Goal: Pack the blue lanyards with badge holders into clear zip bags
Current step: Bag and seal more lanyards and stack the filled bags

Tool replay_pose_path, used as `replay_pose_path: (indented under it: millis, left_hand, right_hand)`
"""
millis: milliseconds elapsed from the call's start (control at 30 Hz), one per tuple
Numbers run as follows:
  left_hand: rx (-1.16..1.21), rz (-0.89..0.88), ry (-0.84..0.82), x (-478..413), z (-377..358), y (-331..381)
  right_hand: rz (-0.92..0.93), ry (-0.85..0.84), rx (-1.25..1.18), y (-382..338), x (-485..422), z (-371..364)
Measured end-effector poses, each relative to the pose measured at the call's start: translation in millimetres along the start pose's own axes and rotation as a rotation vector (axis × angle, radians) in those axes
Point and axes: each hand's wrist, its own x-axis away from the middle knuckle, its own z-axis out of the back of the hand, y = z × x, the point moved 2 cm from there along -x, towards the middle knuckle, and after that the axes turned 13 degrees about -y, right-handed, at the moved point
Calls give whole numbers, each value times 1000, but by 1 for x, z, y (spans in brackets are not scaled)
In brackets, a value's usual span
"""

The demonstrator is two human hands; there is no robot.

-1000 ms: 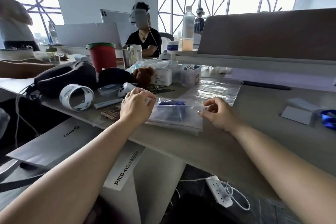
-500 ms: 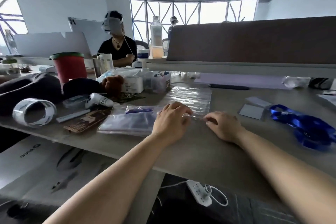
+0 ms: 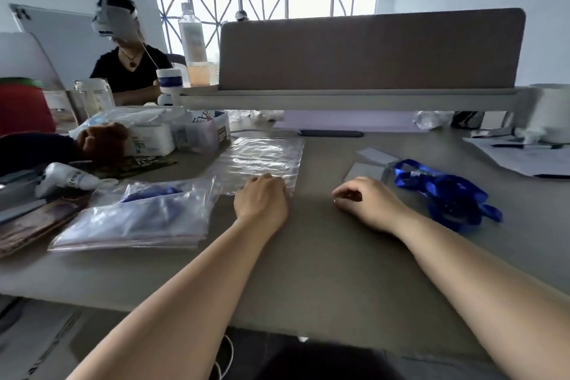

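Note:
A stack of filled clear zip bags with blue lanyards inside lies at the left of the grey desk. Behind it a flat pile of empty clear zip bags is spread out. My left hand sits at that pile's near edge, its fingers curled down onto the plastic and the fingertips hidden. My right hand rests on the desk with loosely curled fingers and holds nothing. To its right lies a heap of blue lanyards, with two badge holders just behind it.
Clutter fills the left side: a white tube, a brown soft toy, small boxes and a red cup. A brown divider panel on a shelf closes the back. Papers lie far right. A person sits behind at the left.
Both hands have let go of the filled bag, which now lies on the stack at the left. My left hand moved to the empty bags, and the view swung right.

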Motion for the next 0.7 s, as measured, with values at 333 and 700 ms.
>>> replay_pose_path:
  millis: [333,700]
  left_hand:
    - [168,-46,-28,-13,-3,-11]
    - [244,-21,34,-16,0,-15]
  right_hand:
    - [0,-8,-22,-3,4,0]
    - [-11,-5,-42,-5,6,0]
